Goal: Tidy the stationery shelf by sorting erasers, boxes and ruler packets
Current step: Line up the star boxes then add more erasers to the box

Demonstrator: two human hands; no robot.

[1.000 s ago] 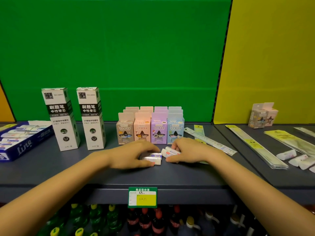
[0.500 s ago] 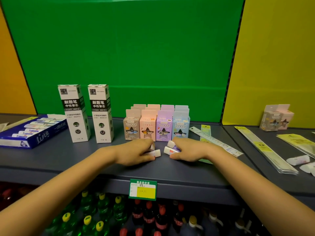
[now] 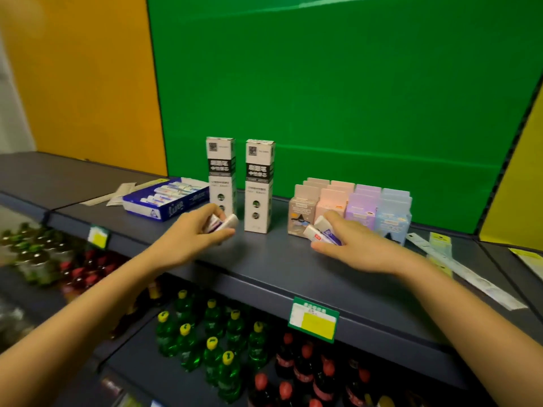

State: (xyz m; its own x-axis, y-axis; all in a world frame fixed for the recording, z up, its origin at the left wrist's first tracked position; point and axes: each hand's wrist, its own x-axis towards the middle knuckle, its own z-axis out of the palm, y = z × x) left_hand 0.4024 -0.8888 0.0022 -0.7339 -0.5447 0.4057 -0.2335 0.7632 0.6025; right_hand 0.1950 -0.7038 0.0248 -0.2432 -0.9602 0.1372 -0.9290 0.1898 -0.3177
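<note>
We hold sleeved erasers in both hands above the shelf (image 3: 279, 268). Our left hand (image 3: 188, 239) curls fingers and thumb round a small bundle, the left erasers (image 3: 227, 224), whose white ends poke out toward two o'clock. How many there are we cannot tell. Our right hand (image 3: 361, 248) pinches the right erasers (image 3: 321, 234) between thumb and curled fingers. There are at least two, printed sleeves up, low over the shelf and just in front of the pastel boxes (image 3: 363, 207).

We judge both to be gathering grips: loose erasers collected so they can go together into the blue eraser carton (image 3: 173, 207). It lies open at ten o'clock from the left hand, with like erasers lined up inside.

Two tall refill boxes (image 3: 258, 186) stand upright at twelve o'clock between the hands. The left bundle sits just in front of the nearer one, and a knock there could topple it. The pastel boxes stand in rows by colour, seemingly sorted. The ruler packets (image 3: 476, 277) lie flat at three o'clock from the right hand, well apart from it.

The next move calls for lifting the left bundle over the carton's wall and laying it in line.
</note>
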